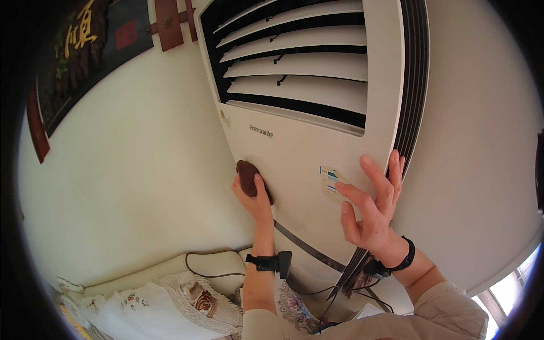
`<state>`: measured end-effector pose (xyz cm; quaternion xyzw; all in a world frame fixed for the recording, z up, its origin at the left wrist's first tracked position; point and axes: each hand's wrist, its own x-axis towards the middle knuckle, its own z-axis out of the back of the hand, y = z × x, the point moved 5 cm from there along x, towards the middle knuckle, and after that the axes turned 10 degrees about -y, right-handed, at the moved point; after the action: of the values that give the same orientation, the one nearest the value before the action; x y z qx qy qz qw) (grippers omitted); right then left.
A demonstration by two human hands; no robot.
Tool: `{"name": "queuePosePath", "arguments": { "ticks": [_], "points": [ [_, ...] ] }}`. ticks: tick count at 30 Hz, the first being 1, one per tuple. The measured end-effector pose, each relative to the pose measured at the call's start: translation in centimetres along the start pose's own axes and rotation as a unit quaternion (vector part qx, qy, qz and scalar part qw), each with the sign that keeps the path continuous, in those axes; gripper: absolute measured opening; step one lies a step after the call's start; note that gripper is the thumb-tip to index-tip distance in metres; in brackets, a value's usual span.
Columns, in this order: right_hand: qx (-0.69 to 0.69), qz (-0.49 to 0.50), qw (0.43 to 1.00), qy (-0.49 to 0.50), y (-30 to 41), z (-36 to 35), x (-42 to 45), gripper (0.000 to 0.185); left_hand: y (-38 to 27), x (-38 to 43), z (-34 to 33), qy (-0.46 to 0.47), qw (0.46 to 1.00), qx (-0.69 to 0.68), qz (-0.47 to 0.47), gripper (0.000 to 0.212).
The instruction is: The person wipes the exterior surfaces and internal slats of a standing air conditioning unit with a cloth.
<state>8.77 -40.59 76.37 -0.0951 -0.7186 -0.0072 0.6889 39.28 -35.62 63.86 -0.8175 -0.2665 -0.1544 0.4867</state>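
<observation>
A tall white floor-standing air conditioner (297, 157) with curved louvre slats (297, 63) stands before me. My left hand (255, 195) holds a folded dark brown cloth (248, 178) against the left edge of its front panel, below the raised lettering. At the right, my right hand (374, 204) is spread over the panel's edge, fingers apart, holding nothing. Its index finger reaches over a worn, partly peeled sticker (333, 187), and other fingers rest by the dark ribbed side (414, 85). Black straps with small devices are on both wrists.
A pale sofa (170, 265) with a lace-edged embroidered cover (157, 304) stands below left. Dark cables (310, 292) run beneath the unit, near another patterned cloth (295, 304). A framed dark panel with gold calligraphy (80, 55) hangs at upper left. A bright window (501, 297) shows lower right.
</observation>
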Motion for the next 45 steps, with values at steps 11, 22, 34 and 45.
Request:
{"name": "queuePosePath", "arguments": {
  "ticks": [11,22,34,45],
  "points": [
    [-0.009,0.1,0.995,0.025,-0.4,1.4,8.1,0.02,-17.8,0.2,-5.4,0.076,0.953,-0.013,-0.293,0.05],
    [-0.05,0.191,0.978,0.072,-0.9,1.0,14.2,0.01,-28.1,0.3,-9.9,0.197,0.852,-0.062,-0.481,0.059],
    [-0.08,0.238,0.965,0.077,-0.5,-0.4,15.4,0.012,-23.0,8.1,-12.2,0.202,0.879,0.081,-0.424,0.048],
    [-0.303,0.362,0.837,0.278,0.9,-5.9,16.3,0.011,-23.8,10.3,-10.9,0.151,0.921,0.014,-0.36,0.044]
  ]
}}
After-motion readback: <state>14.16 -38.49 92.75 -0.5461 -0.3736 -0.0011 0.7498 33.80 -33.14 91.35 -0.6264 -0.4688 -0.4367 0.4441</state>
